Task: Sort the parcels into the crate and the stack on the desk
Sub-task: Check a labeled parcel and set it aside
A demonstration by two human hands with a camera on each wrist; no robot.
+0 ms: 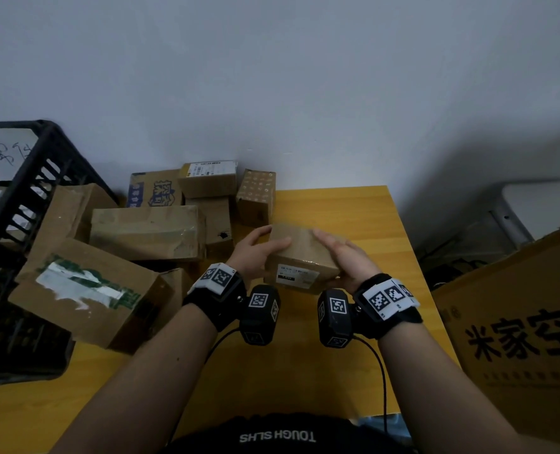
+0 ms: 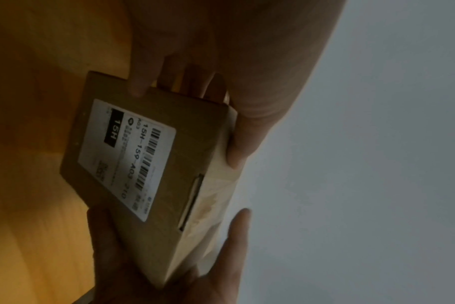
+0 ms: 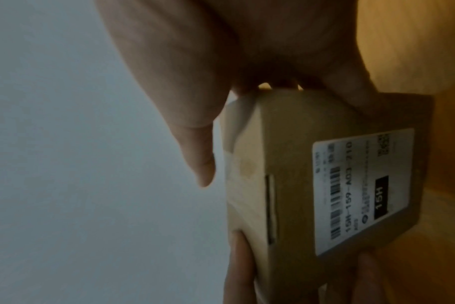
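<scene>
A small brown cardboard parcel (image 1: pixel 301 253) with a white printed shipping label (image 1: pixel 298 275) is held above the yellow wooden counter (image 1: pixel 347 208), near its middle, between both hands. The label faces the person; in the wrist views it reads "15H" on a black field beside a barcode.

The left hand (image 1: pixel 255 253) grips the parcel's left end: its thumb lies across the top face and its fingers (image 2: pixel 140 82) wrap the side and underside. The right hand (image 1: pixel 344 257) grips the right end, its palm against the side and its fingers curled under the lower edge. In the right wrist view the thumb (image 3: pixel 200 164) stands just off the top face rather than pressing on it. Both grips are closed on this one parcel.

Left of the held parcel a pile of brown cardboard parcels (image 1: pixel 147 231) of mixed sizes lies on the counter, reaching back to the white wall (image 1: pixel 272 77). A black slatted plastic crate (image 1: pixel 20 204) stands at the far left, touching the pile; what it contains cannot be made out clearly. A large yellow-brown carton with black printed characters (image 1: pixel 527 326) stands at the counter's right edge, well apart from the hands.
</scene>
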